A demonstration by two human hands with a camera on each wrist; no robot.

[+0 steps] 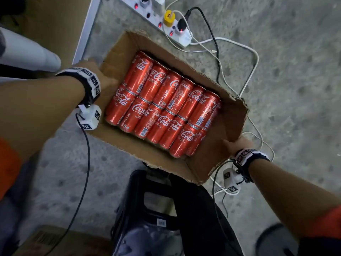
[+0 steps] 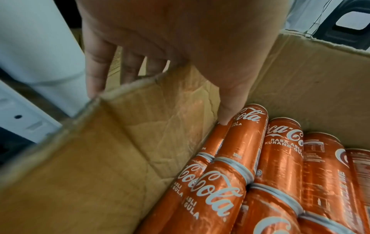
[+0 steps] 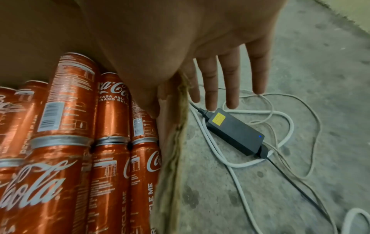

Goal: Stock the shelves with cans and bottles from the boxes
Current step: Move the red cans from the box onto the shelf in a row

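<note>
Evidently the stocking had barely begun. The floor [image 1: 286,71] was bare concrete, and no shelf was plainly in view, only a white panel [image 1: 86,30] at the upper left that I could not identify. The cardboard box [image 1: 228,115] was held between both arms, its flaps torn away and its inside packed with red cans [image 1: 162,106] lying on their sides in two rows, with more beneath; none appeared to be missing. The left hand [image 1: 105,80] gripped the box's left wall, thumb inside against a can and fingers down the outside, as the left wrist view showed. The right hand [image 1: 238,145] clamped the opposite corner the same way, thumb inside and fingers spread along the outer face. Below the box were a dark stool [image 1: 166,209] and a second carton [image 1: 60,241]. A power strip [image 1: 166,21], loose cables and a black adapter [image 3: 234,131] lay on the floor nearby. Every can was left to shelve, and no bottles showed.
</note>
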